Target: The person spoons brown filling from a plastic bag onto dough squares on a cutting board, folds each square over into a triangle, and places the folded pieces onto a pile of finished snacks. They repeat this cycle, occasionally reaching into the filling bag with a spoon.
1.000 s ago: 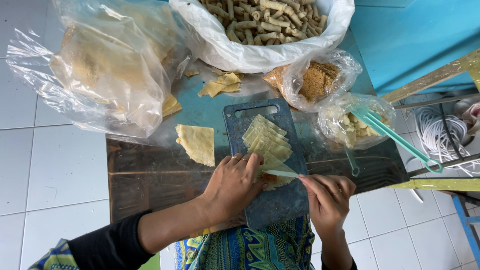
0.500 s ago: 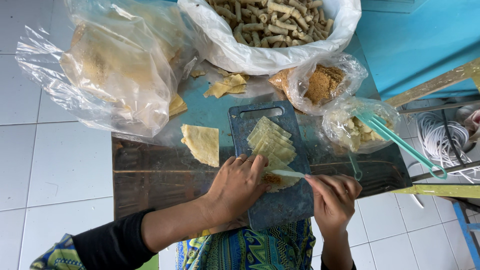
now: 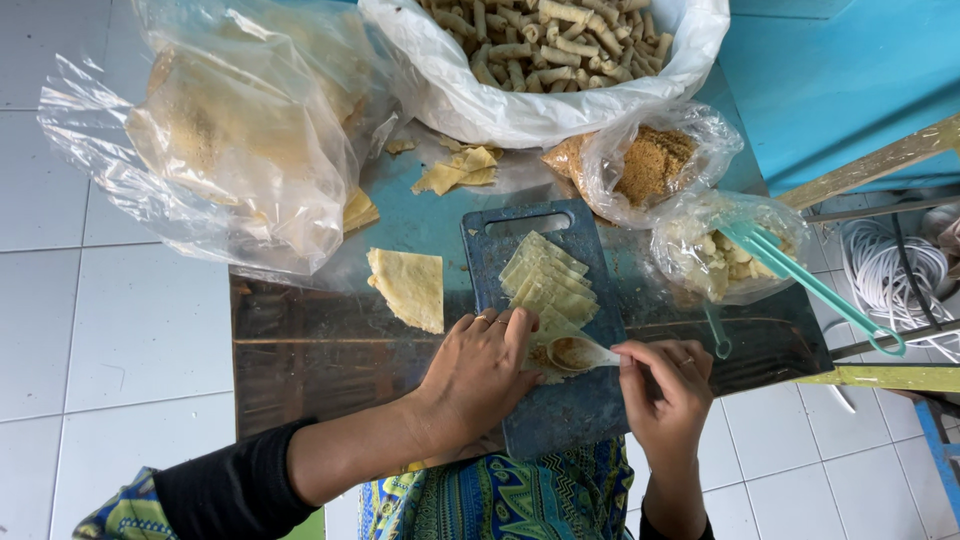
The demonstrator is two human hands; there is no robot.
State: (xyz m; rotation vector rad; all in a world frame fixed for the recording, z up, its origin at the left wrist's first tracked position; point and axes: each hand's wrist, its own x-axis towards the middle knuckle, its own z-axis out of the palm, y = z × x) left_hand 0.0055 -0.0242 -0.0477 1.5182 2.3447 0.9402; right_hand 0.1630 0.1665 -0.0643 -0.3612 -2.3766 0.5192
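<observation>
Presses the left hand point(image 3: 480, 365) flat on the near end of a row of thin yellow dough squares point(image 3: 548, 280), fingers spread and not closed around anything. Pinches a small pale spoon point(image 3: 580, 352) by its handle in the right hand point(image 3: 665, 390), thumb and fingertips tight on it. Holds the bowl of the spoon, full of brown crumbs, right over the nearest square, just beside the left fingertips.

Sits at a dark low table point(image 3: 320, 360) with a dark blue cutting board point(image 3: 570, 420) on it. Has the squares laid in an overlapping line down the middle of that board. Has one more yellow sheet point(image 3: 408, 288) lying alone on the table, left of the board and apart from it.

Farther back: a clear bag of brown crumbs point(image 3: 650, 165), a small clear bag of pale bits point(image 3: 715, 255) with teal tongs point(image 3: 810, 285) poking out, a big white bag of rolled sticks point(image 3: 540, 40), and a large clear bag of flat sheets point(image 3: 240, 150) on the left.

Could go wrong in a few ways, probably. Might spill crumbs off the side of the square with a tilted spoon – too full a scoop would do it. Might tear or crease the soft dough by pressing too hard. Might also drag the whole row along, since the squares overlap and touch.
</observation>
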